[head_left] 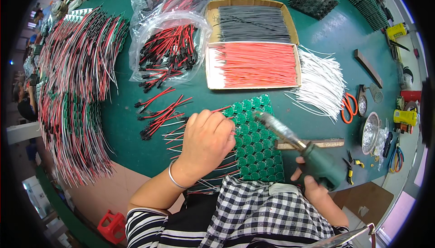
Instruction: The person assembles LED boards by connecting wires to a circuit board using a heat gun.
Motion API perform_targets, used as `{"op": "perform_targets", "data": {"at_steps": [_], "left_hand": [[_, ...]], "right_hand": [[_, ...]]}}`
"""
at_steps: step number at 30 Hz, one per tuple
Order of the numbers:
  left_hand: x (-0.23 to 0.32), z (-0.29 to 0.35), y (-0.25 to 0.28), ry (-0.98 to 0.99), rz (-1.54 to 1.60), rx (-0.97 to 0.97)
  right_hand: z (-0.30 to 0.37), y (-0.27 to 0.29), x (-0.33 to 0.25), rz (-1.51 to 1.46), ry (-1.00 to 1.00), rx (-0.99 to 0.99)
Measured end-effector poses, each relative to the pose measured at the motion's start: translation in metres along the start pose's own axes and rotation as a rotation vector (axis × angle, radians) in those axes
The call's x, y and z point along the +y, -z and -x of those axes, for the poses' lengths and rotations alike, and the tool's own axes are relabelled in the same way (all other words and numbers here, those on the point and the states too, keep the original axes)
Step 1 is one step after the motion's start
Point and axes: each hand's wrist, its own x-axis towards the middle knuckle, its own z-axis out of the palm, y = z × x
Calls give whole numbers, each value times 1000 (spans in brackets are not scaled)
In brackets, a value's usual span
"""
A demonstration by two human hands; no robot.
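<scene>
My left hand (206, 141) is closed at the left edge of a green circuit board panel (257, 150) made of many small round boards. A short bit of red wire (233, 133) shows at its pinched fingertips; the rest is hidden by the hand. My right hand (313, 189) grips the dark green handle of a soldering gun (322, 166). Its metal barrel points up and left, with the tip above the panel's upper right part. Red, black and white wires (229, 165) stick out from the panel's left edge, partly under my left forearm.
Beyond the panel, boxes hold red wires (258, 65) and black wires (253, 23). White wires (319, 82), orange-handled scissors (349, 108) and a wooden strip (310, 144) lie to the right. Bagged connector leads (170, 51) and wired boards (81, 57) occupy the left. A metal bowl (370, 132) stands far right.
</scene>
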Motion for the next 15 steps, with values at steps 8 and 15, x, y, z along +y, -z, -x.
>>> {"op": "perform_targets", "data": {"at_steps": [8,15], "left_hand": [[4,1,8,-11,-28,-19],[19,12,20,-2,-24,-90]], "right_hand": [[-8,7,0,394,297,-160],[13,24,-5,544,253,-51]]}}
